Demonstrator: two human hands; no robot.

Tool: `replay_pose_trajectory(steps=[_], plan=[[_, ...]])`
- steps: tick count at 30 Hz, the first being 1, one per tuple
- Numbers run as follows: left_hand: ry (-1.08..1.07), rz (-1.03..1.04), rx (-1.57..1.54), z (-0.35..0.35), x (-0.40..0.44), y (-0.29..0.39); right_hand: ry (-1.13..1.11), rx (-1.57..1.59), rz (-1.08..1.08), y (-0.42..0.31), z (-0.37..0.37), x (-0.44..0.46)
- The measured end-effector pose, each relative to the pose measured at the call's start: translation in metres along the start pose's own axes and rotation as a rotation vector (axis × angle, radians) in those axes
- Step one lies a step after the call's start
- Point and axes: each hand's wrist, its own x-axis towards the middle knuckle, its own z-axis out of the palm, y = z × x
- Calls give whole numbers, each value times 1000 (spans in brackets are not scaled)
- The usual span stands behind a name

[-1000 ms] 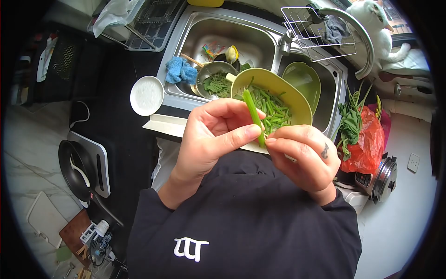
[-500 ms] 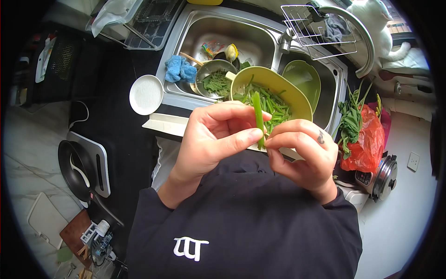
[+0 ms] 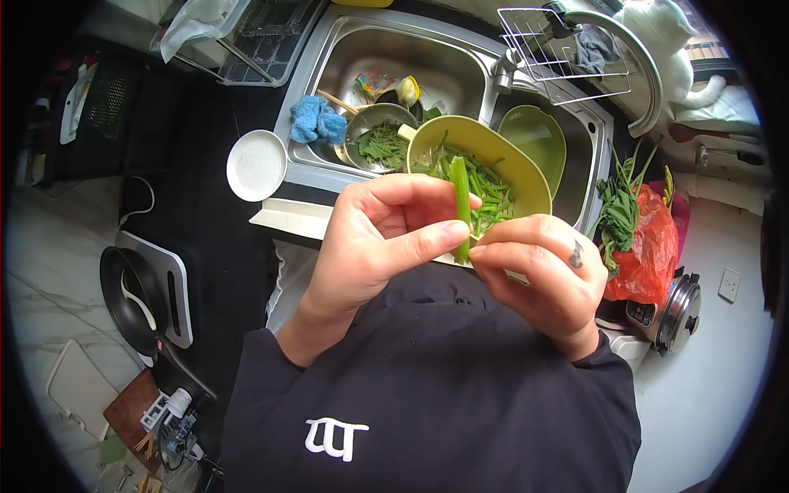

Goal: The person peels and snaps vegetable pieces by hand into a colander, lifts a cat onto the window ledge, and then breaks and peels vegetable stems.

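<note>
Pinched between the thumb and fingers of my left hand [image 3: 374,238] is a short green vegetable stem [image 3: 461,201], held nearly upright. My right hand [image 3: 546,267] is closed in a pinch at the lower end of the same stem. Just beyond my hands sits a yellow-green colander [image 3: 522,168] with several cut green stems [image 3: 489,193] inside. To its left, a metal bowl [image 3: 357,148] holds green leaves and scraps [image 3: 384,146]. My fingertips partly cover the near side of the colander.
Behind the colander is a steel double sink [image 3: 345,62] with a green basin [image 3: 534,140] in its right side. A blue cloth [image 3: 318,120] and a white plate [image 3: 256,166] lie left. A red plastic bag [image 3: 649,259] with leafy greens [image 3: 618,215] stands right, beside a cooker [image 3: 675,316].
My right hand's fingers have closed in more and turned slightly at the stem's lower end. My left hand keeps its grip, almost unmoved.
</note>
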Motion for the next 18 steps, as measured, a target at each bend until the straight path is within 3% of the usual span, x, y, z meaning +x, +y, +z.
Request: replay_pose_trajectory(steps=[18], plan=[[22,75,1,7,0,-5,34,-55,-37,0,0,-2]])
